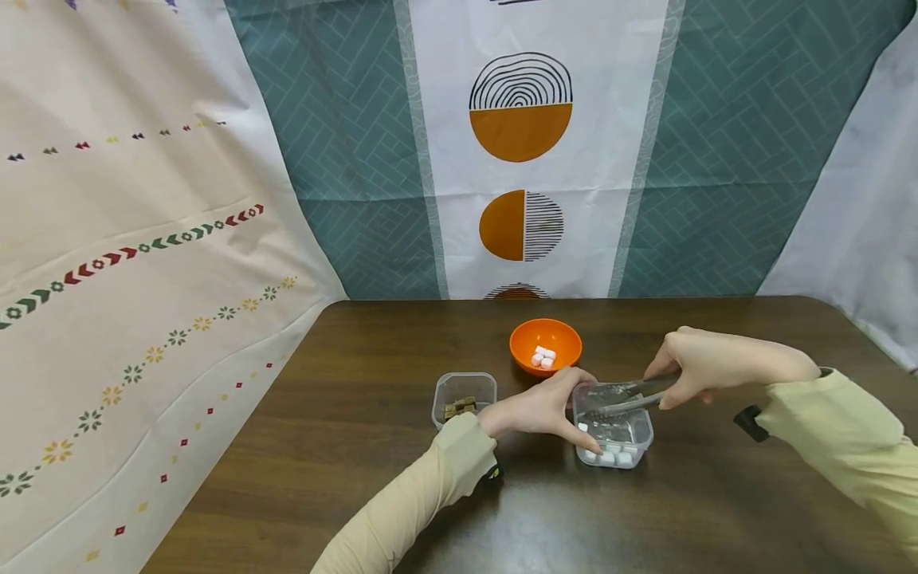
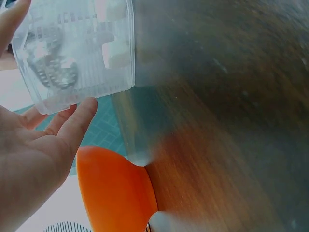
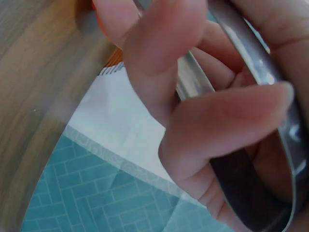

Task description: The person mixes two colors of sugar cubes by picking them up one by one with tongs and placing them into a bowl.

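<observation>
Left hand (image 1: 547, 406): grip spread wide across the left side of the clear plastic container, thumb at the near side and fingers against the far wall, steadying it between them.
Right hand (image 1: 694, 370): grip closed about the metal tongs, with thumb and fingers on opposite arms.
Metal tongs (image 1: 631, 405): arms parted; scalloped tips inside the clear plastic container. Whether they pinched anything could not be told.
Clear plastic container (image 1: 648, 438): right of the left hand, over the worktop (image 1: 344, 446); white cubes (image 1: 607, 459) lay mostly along its near side.
Orange bowl (image 1: 527, 351): on the worktop beyond the left hand; a small cluster of white pieces (image 1: 547, 359) lay inside.
Second clear container (image 1: 464, 383): beside the left wrist, left of the orange bowl, with brown pieces (image 1: 460, 407) within.
</observation>
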Available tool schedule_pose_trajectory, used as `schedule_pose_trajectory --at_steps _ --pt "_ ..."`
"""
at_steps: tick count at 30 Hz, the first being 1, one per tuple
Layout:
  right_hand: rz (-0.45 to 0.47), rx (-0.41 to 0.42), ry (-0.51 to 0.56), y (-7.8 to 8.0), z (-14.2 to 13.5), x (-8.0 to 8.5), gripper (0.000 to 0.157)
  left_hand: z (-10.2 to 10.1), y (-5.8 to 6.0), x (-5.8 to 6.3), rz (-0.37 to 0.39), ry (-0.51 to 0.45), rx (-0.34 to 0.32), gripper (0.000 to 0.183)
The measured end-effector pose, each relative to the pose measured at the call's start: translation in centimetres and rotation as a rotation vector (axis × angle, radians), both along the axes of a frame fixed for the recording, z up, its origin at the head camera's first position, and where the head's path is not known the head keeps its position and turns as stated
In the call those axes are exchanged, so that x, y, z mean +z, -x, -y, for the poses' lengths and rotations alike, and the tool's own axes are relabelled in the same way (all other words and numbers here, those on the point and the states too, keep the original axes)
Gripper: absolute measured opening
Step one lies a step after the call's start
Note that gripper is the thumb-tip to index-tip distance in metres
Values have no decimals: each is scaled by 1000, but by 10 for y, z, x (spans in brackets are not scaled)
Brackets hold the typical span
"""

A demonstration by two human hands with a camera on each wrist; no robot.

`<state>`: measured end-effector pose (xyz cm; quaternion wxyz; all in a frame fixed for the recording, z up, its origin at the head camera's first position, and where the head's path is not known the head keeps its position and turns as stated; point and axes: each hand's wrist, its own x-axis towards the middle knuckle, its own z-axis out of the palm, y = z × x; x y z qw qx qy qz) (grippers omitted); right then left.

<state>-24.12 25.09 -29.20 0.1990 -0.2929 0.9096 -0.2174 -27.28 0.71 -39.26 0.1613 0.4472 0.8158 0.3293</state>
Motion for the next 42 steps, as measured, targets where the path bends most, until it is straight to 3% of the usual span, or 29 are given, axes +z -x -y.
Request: schedule_pose_trajectory --at_steps 14,21,42 --pt "-19 44 -60 1 15 -6 29 0 1 0 -6 -5 -15 81" --pt "-64 96 -117 4 23 -10 17 0 1 1 2 -4 -12 81" --pt "-70 69 -157 4 35 -16 15 0 1 0 43 -19 -21 78"
